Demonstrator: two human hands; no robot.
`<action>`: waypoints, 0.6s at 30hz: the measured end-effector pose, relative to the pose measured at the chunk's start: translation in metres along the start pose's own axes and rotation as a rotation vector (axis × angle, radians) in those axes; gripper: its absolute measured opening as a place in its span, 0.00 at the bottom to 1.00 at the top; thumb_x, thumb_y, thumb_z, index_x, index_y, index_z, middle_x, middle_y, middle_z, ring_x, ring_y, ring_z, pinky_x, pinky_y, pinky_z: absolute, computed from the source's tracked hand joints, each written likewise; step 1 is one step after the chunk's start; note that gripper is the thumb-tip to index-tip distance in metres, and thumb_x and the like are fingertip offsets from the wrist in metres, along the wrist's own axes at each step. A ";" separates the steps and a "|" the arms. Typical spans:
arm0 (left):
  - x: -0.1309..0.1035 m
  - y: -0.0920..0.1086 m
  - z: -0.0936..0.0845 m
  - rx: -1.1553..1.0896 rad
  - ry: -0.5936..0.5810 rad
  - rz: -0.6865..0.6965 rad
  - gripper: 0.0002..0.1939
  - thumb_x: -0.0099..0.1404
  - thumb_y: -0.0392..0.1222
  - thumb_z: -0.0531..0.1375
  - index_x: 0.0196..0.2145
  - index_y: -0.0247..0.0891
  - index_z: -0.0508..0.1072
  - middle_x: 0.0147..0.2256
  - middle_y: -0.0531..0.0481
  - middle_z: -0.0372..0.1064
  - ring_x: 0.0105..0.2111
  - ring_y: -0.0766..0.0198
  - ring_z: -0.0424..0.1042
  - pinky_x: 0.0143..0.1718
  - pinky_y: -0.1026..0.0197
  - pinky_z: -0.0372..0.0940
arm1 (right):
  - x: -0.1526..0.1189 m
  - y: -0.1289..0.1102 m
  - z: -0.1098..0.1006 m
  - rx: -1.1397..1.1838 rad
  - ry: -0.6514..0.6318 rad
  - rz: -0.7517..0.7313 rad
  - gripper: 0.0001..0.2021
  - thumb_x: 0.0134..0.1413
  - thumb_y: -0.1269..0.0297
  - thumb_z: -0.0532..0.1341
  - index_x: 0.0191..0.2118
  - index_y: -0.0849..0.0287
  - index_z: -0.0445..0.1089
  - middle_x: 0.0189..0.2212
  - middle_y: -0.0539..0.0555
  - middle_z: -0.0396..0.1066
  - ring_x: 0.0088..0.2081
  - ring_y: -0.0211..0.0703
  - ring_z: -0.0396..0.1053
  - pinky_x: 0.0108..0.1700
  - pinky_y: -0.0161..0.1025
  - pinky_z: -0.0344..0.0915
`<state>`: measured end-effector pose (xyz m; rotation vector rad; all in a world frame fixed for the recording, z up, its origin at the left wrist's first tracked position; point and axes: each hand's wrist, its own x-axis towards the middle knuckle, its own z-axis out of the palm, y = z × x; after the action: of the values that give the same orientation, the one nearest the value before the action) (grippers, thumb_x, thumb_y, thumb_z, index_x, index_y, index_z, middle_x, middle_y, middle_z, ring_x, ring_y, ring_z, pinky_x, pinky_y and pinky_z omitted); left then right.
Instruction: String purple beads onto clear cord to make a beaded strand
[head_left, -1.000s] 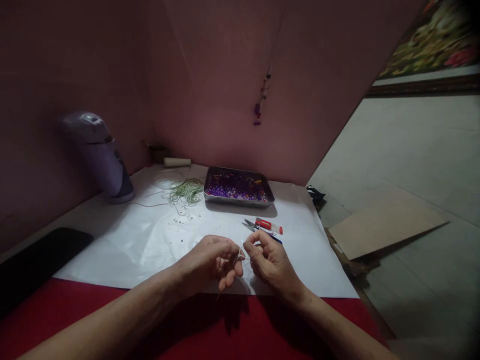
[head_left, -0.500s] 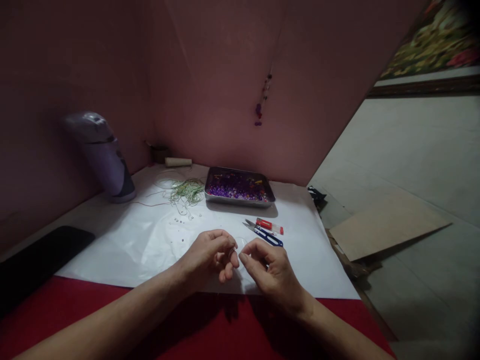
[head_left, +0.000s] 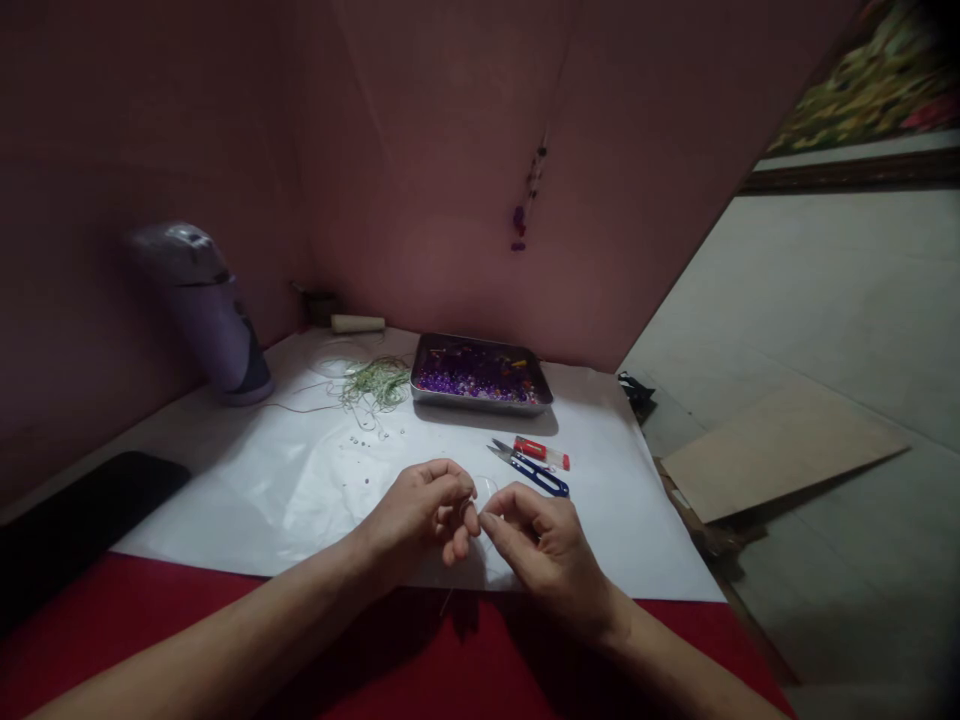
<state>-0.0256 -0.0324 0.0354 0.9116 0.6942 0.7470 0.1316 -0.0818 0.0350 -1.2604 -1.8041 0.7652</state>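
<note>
Both hands are held close together above the front of the white sheet. My left hand point(head_left: 424, 505) is closed, thumb against forefinger, on a fine pale thread. Facing it, my right hand point(head_left: 547, 545) pinches the same thread between thumb and fingertip; a faint loop of thread point(head_left: 487, 482) curves up behind the fingers. Exactly what sits at the fingertips is too small to make out. Just beyond the right hand lie blue thread snips point(head_left: 536, 475) with their points to the left, and a red lighter point(head_left: 531, 448) beside them. Farther back stands a metal tray point(head_left: 484, 404) of mostly purple beads.
A tangle of green thread point(head_left: 375, 385) lies left of the tray, with several loose beads point(head_left: 360, 442) in front. A purple flask point(head_left: 214, 330) and a dark flat object point(head_left: 97, 505) occupy the left. Beaded strands point(head_left: 521, 215) hang against the pink wall point(head_left: 442, 150).
Both hands stay nearly in place, fingertips still close together. A thread end now shows below the left hand over the red cloth. The view has shifted very slightly.
</note>
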 end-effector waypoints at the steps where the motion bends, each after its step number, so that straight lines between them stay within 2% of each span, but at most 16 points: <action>1: 0.000 0.001 0.000 0.004 -0.008 -0.007 0.04 0.54 0.37 0.57 0.25 0.35 0.64 0.18 0.51 0.69 0.12 0.70 0.64 0.11 0.71 0.54 | 0.001 0.000 0.000 0.030 0.011 0.026 0.09 0.58 0.61 0.54 0.32 0.61 0.65 0.15 0.45 0.57 0.18 0.33 0.49 0.21 0.33 0.47; 3: -0.001 0.003 0.000 0.012 -0.032 -0.023 0.06 0.55 0.39 0.58 0.25 0.34 0.64 0.18 0.51 0.68 0.11 0.71 0.63 0.11 0.71 0.53 | 0.003 0.001 -0.001 0.109 0.028 0.094 0.12 0.58 0.57 0.54 0.41 0.61 0.63 0.14 0.42 0.54 0.17 0.33 0.48 0.20 0.32 0.46; 5: -0.001 0.003 0.000 0.017 -0.069 -0.033 0.08 0.56 0.41 0.59 0.26 0.34 0.65 0.18 0.50 0.68 0.11 0.72 0.62 0.11 0.72 0.51 | 0.007 0.004 -0.001 0.196 0.009 0.149 0.16 0.58 0.53 0.54 0.44 0.60 0.61 0.14 0.41 0.52 0.16 0.32 0.48 0.19 0.31 0.45; 8: -0.001 0.001 -0.001 0.011 -0.119 -0.034 0.10 0.57 0.42 0.59 0.25 0.32 0.66 0.19 0.49 0.68 0.11 0.73 0.61 0.11 0.72 0.50 | 0.011 0.008 -0.002 0.272 -0.027 0.165 0.16 0.56 0.50 0.54 0.32 0.60 0.63 0.15 0.42 0.51 0.17 0.31 0.47 0.18 0.31 0.44; 10: -0.001 0.000 -0.002 -0.002 -0.136 -0.032 0.10 0.58 0.41 0.58 0.24 0.32 0.66 0.20 0.49 0.68 0.12 0.74 0.61 0.11 0.72 0.50 | 0.013 0.011 -0.002 0.291 0.005 0.160 0.17 0.57 0.50 0.54 0.28 0.59 0.61 0.15 0.42 0.50 0.17 0.30 0.45 0.18 0.31 0.43; 13: 0.000 -0.001 -0.004 -0.026 -0.152 -0.026 0.07 0.57 0.38 0.56 0.25 0.31 0.67 0.22 0.48 0.68 0.13 0.73 0.62 0.12 0.72 0.51 | 0.013 0.012 -0.002 0.300 0.061 0.153 0.15 0.57 0.52 0.54 0.27 0.58 0.59 0.15 0.42 0.48 0.16 0.30 0.45 0.17 0.31 0.43; 18: 0.000 0.000 -0.004 -0.015 -0.128 -0.048 0.06 0.55 0.38 0.59 0.26 0.32 0.67 0.20 0.49 0.67 0.13 0.73 0.61 0.12 0.71 0.51 | 0.012 0.010 -0.002 0.212 0.078 0.113 0.15 0.57 0.54 0.54 0.26 0.58 0.58 0.18 0.43 0.48 0.19 0.32 0.46 0.20 0.32 0.46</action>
<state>-0.0292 -0.0309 0.0332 0.9176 0.5947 0.6446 0.1361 -0.0667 0.0310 -1.2418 -1.5558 0.9309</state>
